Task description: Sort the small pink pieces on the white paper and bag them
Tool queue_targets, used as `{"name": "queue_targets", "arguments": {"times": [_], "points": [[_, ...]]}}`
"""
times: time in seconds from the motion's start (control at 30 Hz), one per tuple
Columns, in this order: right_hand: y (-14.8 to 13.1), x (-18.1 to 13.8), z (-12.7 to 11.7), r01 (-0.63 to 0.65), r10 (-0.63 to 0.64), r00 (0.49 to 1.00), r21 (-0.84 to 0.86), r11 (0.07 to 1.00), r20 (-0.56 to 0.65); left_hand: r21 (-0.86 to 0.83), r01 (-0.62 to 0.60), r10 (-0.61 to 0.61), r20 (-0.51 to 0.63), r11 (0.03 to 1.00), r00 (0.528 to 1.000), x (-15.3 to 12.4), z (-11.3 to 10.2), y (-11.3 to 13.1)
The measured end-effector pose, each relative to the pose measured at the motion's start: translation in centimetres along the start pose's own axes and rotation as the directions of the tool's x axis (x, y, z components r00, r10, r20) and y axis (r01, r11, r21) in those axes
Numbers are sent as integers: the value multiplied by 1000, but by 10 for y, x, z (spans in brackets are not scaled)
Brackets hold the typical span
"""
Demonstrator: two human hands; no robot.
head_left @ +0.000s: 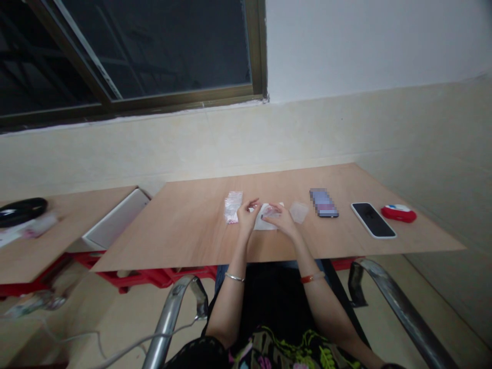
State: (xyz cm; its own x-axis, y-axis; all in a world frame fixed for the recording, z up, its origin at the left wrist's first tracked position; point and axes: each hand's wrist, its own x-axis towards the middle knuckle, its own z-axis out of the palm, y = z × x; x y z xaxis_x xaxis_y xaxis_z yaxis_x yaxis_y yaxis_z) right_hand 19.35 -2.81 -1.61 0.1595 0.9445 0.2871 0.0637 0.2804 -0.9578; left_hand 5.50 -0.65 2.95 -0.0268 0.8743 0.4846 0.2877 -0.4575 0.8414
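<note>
at the middle of the bench (184, 230), just before the person, a small clear pouch (270, 210) lies over a white sheet (265, 223). the right hand (282, 219) has its fingers (273, 215) narrowed on the pouch, pinching its near edge. the left hand (247, 214) sits at the sheet's left edge with its fingers (254, 203) curled and partly lifted; whether they grip anything cannot be told at this size. just left of that hand is a stack of clear bags (233, 206) with pink showing in them. just right of the right hand lies one loose clear bag (299, 211). further right, well apart from the hands, come a blurred phone (324, 203), a black phone (373, 220) and a red and white object (398, 213). a white box (115, 221) stands off the bench's left corner.
</note>
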Motion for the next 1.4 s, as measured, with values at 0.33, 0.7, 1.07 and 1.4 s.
{"name": "queue_targets", "arguments": {"times": [0.33, 0.7, 1.07, 1.4], "points": [[-3, 8, -6, -18, 30, 996, 132, 991, -86, 126, -18, 11, 60, 992, 998, -16, 22, -25], [-23, 8, -12, 28, 42, 975, 310, 950, -218, 563, -341, 0, 518, 753, 856, -40, 41, -28], [-24, 7, -10, -3, 67, 977, 302, 953, -203, 571, -253, 22, 380, 781, 925, -41, 29, -29], [-30, 2, -11, 5, 43, 977, 227, 974, -207, 526, -220, 14, 368, 822, 930, -39, 33, -37]]}}
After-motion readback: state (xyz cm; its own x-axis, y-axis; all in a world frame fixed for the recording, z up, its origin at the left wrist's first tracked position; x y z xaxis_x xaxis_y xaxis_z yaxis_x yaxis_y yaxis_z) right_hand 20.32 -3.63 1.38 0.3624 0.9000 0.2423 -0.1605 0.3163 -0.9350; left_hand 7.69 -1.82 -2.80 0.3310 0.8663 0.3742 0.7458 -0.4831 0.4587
